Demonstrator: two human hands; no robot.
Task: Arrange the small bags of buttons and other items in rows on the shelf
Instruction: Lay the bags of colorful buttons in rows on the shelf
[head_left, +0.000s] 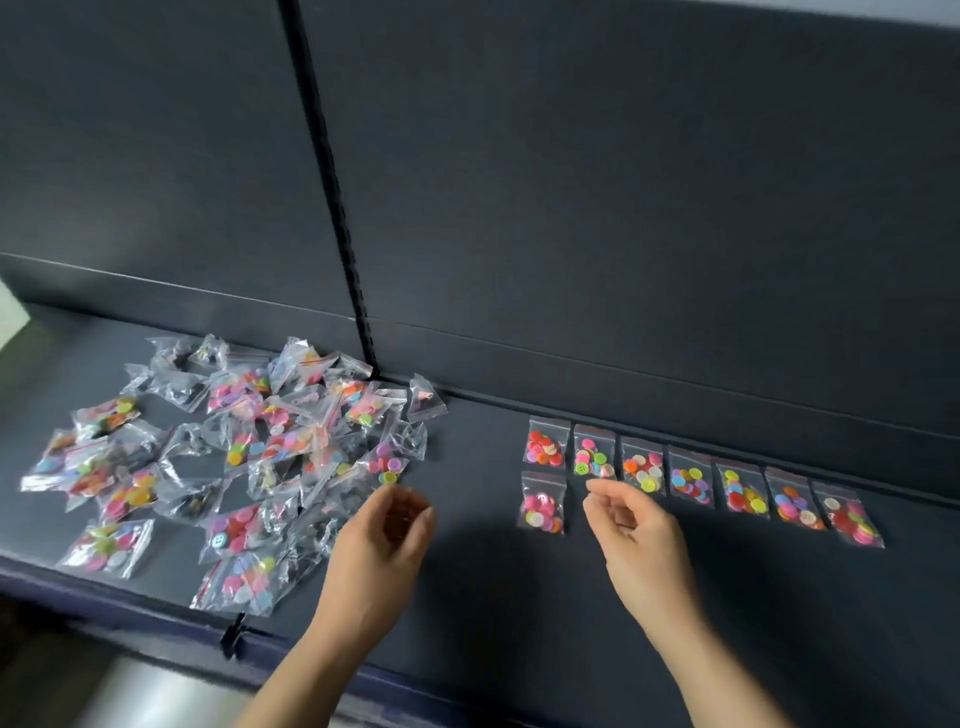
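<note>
Left of the left hand (382, 540) lies the pile (234, 457) on the shelf (493, 597); that hand hangs loose, empty; beyond the right hand (636, 535), likewise slack and empty, runs a row (696, 478) of seven; one bag (543, 503) lies just left.

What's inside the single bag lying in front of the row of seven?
The single bag holds mostly pink buttons plus a few pale yellow ones, seen through clear plastic. Buttons beneath that top layer are covered.

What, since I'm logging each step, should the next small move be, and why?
Probably the left hand picks a bag from the loose pile for the spot beside the lone second-row bag: the back row holds seven, the front one.
</note>
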